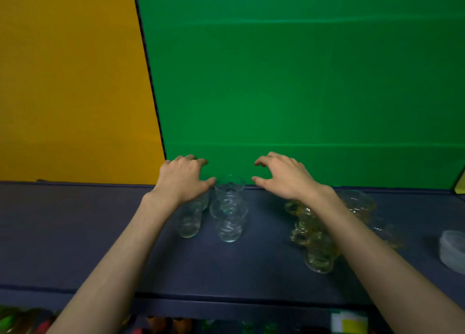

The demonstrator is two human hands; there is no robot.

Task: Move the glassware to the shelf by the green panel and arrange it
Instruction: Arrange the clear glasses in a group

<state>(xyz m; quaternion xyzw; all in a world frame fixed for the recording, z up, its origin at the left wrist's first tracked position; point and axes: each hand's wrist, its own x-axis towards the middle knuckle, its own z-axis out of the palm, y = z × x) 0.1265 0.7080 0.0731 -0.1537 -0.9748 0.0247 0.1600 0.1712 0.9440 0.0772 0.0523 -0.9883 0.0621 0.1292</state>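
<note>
Fingers [261,163] of the right hand [281,176] are spreading and curling in the air at centre frame, gripping nothing, just right of the rear clear glass [229,190]. Fingers [198,161] of the left hand [182,176] are arching downward over another clear glass [190,219], the thumb lying near the rim of the rear glass; whether they are touching the glass beneath cannot be told. A third clear glass [229,223] is standing in front of the rear one, the three forming a close cluster at lower centre. To the right, under the right forearm, a group of yellow-tinted glass mugs [317,245] is sitting together (their outlines are blurring into one another). All are resting on the dark blue shelf [75,233], which is running along the base of the green panel [302,82]. A pale round container [453,250] is sitting at the right edge; an orange panel [70,82] is filling the upper left.
</note>
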